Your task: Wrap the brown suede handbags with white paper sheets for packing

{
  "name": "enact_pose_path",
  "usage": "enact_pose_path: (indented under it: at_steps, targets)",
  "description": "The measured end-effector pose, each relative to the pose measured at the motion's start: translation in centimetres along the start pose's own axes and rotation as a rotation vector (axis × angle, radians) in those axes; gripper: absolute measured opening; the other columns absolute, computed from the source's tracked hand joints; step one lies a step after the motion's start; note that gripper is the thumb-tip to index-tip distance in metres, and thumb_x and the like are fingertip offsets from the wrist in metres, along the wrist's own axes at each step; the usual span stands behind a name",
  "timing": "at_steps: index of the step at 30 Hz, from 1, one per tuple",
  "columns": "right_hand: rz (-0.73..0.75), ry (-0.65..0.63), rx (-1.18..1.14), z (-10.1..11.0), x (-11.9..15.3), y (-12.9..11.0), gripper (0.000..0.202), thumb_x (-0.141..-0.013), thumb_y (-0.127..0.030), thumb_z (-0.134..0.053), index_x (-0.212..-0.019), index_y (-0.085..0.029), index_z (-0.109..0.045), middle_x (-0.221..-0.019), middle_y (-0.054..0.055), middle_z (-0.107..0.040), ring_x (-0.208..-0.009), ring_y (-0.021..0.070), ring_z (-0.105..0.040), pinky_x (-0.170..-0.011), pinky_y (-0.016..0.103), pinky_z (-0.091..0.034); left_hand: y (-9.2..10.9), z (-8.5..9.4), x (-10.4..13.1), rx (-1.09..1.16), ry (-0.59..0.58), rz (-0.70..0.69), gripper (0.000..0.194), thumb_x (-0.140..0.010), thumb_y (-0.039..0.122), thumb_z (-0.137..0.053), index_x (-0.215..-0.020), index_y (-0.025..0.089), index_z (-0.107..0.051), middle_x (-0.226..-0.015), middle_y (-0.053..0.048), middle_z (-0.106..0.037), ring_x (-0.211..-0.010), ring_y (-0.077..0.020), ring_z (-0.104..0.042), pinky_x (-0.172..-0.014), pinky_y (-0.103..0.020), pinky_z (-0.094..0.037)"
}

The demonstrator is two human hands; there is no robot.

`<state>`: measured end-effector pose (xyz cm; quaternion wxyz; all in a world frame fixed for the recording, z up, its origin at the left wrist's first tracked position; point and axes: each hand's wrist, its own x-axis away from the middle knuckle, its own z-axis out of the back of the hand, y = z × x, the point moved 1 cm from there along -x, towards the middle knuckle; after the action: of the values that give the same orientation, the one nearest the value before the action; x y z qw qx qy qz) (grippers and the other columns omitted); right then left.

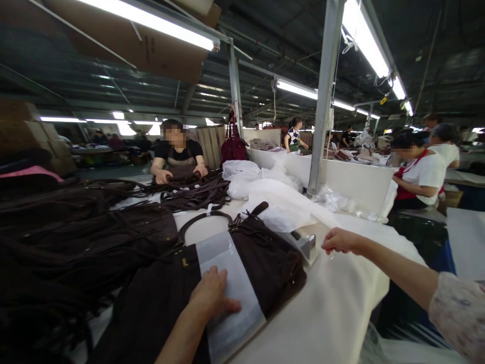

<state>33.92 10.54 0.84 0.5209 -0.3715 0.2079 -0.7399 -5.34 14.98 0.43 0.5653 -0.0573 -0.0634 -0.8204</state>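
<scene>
A dark brown handbag (pixel 265 258) lies on the white-covered table, its curved handle (pixel 204 215) toward the far side. Across its middle runs a band of whitish wrapping sheet (pixel 242 303). My left hand (pixel 212 293) rests on this sheet with its fingers and thumb apart, partly bent. Just right of the tape dispenser (pixel 305 245), my right hand (pixel 341 241) is raised above the table, fingers pinched together. A tiny clear strip, which looks like tape, shows under those fingertips. The dispenser stands against the bag's far right side.
More dark brown bags (pixel 125 227) are heaped on the left. White wrapping material (pixel 273 197) lies beyond the handbag, near a grey post (pixel 322 111). A co-worker (pixel 178 151) handles a bag across the table; another person (pixel 424 172) is at the right.
</scene>
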Motion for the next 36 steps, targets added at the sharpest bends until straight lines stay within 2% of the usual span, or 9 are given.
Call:
enact_pose_path:
  at_steps: [4,7,11,15,19,23,28,32,36]
  targets:
    - [-0.033,0.011,0.017,-3.2,1.4,2.2,0.014,-0.058,-0.016,-0.065,-0.046,-0.015,-0.056,-0.046,0.001,-0.053,-0.047,0.0092,-0.041,-0.044,0.022,-0.023,-0.3,-0.3,0.5,0.029,-0.019,0.031,0.088,-0.054,0.054,-0.073,-0.125,0.005,-0.053,-0.142,-0.027,-0.037,-0.132,-0.0418,-0.036,-0.108,-0.045,-0.033]
    - [0.044,-0.113,-0.073,-3.7,3.5,0.6,0.014,-0.07,-0.027,-0.063,-0.061,-0.017,-0.061,-0.062,0.002,-0.062,-0.048,0.0083,-0.04,-0.043,0.021,-0.021,-0.6,-1.1,1.1,0.096,-0.071,0.039,0.103,-0.053,0.057,-0.076,-0.136,0.005,-0.043,-0.148,-0.027,-0.03,-0.138,-0.0381,-0.029,-0.114,-0.041,-0.026]
    - [0.16,-0.535,-0.483,-5.5,5.5,-6.8,0.021,-0.077,-0.036,-0.07,-0.079,-0.018,-0.061,-0.071,0.001,-0.062,-0.046,0.0041,-0.028,-0.042,0.019,-0.016,-0.8,-2.5,1.3,0.172,-0.1,0.051,0.122,-0.044,0.063,-0.08,-0.143,0.009,-0.033,-0.152,-0.024,-0.023,-0.143,-0.0359,-0.018,-0.118,-0.045,-0.012]
    - [0.123,-0.768,-0.729,-13.0,3.5,-15.7,0.02,-0.076,-0.028,-0.073,-0.081,-0.015,-0.058,-0.079,0.001,-0.06,-0.045,0.0012,-0.027,-0.038,0.015,-0.014,-0.8,-3.3,1.5,0.219,-0.087,0.06,0.119,-0.043,0.067,-0.077,-0.14,0.01,-0.037,-0.151,-0.025,-0.025,-0.143,-0.0366,-0.017,-0.118,-0.051,-0.009]
    - [0.086,-0.67,-0.747,-21.2,-2.2,-20.7,0.007,-0.084,-0.018,-0.061,-0.086,-0.013,-0.057,-0.087,0.005,-0.065,-0.042,0.0003,-0.029,-0.035,0.013,-0.013,-0.6,-3.4,2.2,0.273,-0.088,0.039,0.117,-0.05,0.067,-0.073,-0.143,0.007,-0.033,-0.153,-0.027,-0.018,-0.144,-0.0366,-0.011,-0.117,-0.054,-0.006]
    - [0.066,-0.594,-0.667,-25.9,-6.8,-21.4,0.006,-0.085,-0.016,-0.058,-0.08,-0.012,-0.057,-0.079,0.004,-0.066,-0.038,0.0007,-0.032,-0.032,0.014,-0.013,-0.7,-3.8,2.9,0.313,-0.122,0.039,0.122,-0.054,0.069,-0.069,-0.147,0.005,-0.024,-0.154,-0.027,-0.01,-0.145,-0.0344,-0.004,-0.118,-0.052,0.0]
    - [0.055,-0.52,-0.577,-27.9,-9.1,-20.1,0.014,-0.086,-0.022,-0.057,-0.076,-0.013,-0.061,-0.06,0.0,-0.061,-0.032,0.0022,-0.028,-0.03,0.017,-0.011,-0.8,-4.5,3.6,0.409,-0.036,0.05,0.117,-0.055,0.074,-0.064,-0.145,0.008,-0.031,-0.155,-0.024,-0.014,-0.145,-0.0361,-0.005,-0.118,-0.051,-0.001]
    - [0.08,-0.497,-0.547,-28.3,-9.5,-19.6,0.012,-0.086,-0.021,-0.057,-0.077,-0.013,-0.06,-0.068,0.001,-0.066,-0.033,0.0017,-0.032,-0.03,0.016,-0.014,-0.8,-4.1,3.9,0.391,0.053,0.059,0.11,-0.051,0.077,-0.063,-0.138,0.012,-0.045,-0.151,-0.022,-0.029,-0.143,-0.0411,-0.008,-0.116,-0.058,0.002]
    - [0.118,-0.49,-0.528,-28.4,-9.4,-19.5,0.013,-0.087,-0.022,-0.057,-0.077,-0.013,-0.06,-0.07,0.001,-0.066,-0.034,0.0017,-0.033,-0.031,0.016,-0.015,-1.2,-4.4,3.7,0.423,0.137,-0.011,0.109,-0.05,0.081,-0.061,-0.134,0.013,-0.049,-0.149,-0.022,-0.032,-0.144,-0.0396,-0.001,-0.114,-0.058,0.009]
